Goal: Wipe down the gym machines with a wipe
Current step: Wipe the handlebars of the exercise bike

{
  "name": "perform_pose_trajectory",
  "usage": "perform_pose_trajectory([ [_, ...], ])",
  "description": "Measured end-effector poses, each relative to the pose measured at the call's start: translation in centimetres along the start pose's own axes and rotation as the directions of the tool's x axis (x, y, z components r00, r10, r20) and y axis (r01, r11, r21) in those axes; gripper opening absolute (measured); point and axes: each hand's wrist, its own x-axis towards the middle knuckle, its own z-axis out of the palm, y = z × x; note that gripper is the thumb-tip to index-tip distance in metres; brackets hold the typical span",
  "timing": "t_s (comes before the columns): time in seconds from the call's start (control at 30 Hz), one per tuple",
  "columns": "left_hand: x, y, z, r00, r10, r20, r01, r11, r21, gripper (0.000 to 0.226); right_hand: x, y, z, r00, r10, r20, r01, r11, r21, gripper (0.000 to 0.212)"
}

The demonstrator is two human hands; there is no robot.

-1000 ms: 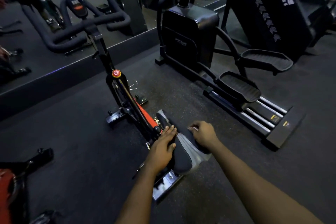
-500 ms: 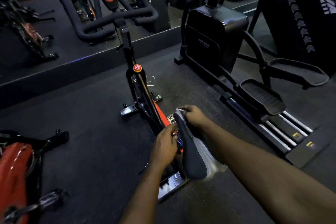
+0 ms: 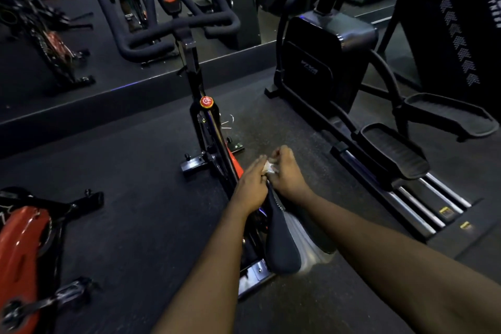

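Right hand (image 3: 287, 173): moved forward from the right side of the saddle (image 3: 282, 247) to beyond its nose, fingers curled on the wipe (image 3: 268, 168).
Left hand (image 3: 253, 184): slid forward along the saddle's left side, fingertips brought against the wipe.
Wipe: lifted off the saddle, bunched between both hands.
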Motion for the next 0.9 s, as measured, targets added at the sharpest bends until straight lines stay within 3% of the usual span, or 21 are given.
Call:
perform_pose_trajectory([
  [0.1,-0.9,-0.3,1.3,0.984,-0.062,-0.169,0.057,0.998,-0.031,0.045,-1.9,1.2,-0.9,0.986,0.152,-0.065,-0.155,0.987,-0.032,0.049],
  [0.17,-2.2,-0.3,1.7,0.955,-0.122,-0.272,0.102,0.991,-0.088,0.039,-3.7,2.4,-1.4,0.951,0.305,0.045,-0.292,0.937,-0.19,0.042],
  [0.23,-2.6,0.0,1.9,0.949,-0.146,-0.281,0.124,0.988,-0.095,0.034,-5.5,3.2,-1.3,0.898,0.409,0.162,-0.332,0.872,-0.36,0.043],
  [0.33,-0.9,0.4,2.1,0.955,-0.172,-0.243,0.151,0.983,-0.103,0.023,-6.6,3.5,-1.1,0.916,0.356,0.184,-0.243,0.859,-0.451,0.045],
  [0.47,-0.5,1.1,1.8,0.945,-0.235,-0.226,0.223,0.972,-0.075,0.012,-6.9,3.2,-1.4,0.941,0.291,0.172,-0.189,0.875,-0.445,0.041],
  [0.63,-6.4,0.1,5.1,0.924,-0.335,-0.184,0.302,0.935,-0.187,0.059,-7.6,2.4,-1.4,0.953,0.287,0.095,-0.224,0.881,-0.418,0.036],
  [0.8,-5.9,0.3,5.4,0.893,-0.438,-0.104,0.399,0.878,-0.264,0.046,-7.6,2.0,-1.4,0.955,0.288,0.075,-0.234,0.883,-0.407,0.035],
  [0.9,-4.1,1.3,4.8,0.893,-0.429,-0.134,0.389,0.887,-0.25,0.048,-7.6,2.0,-1.2,0.958,0.282,0.057,-0.232,0.875,-0.424,0.036],
])
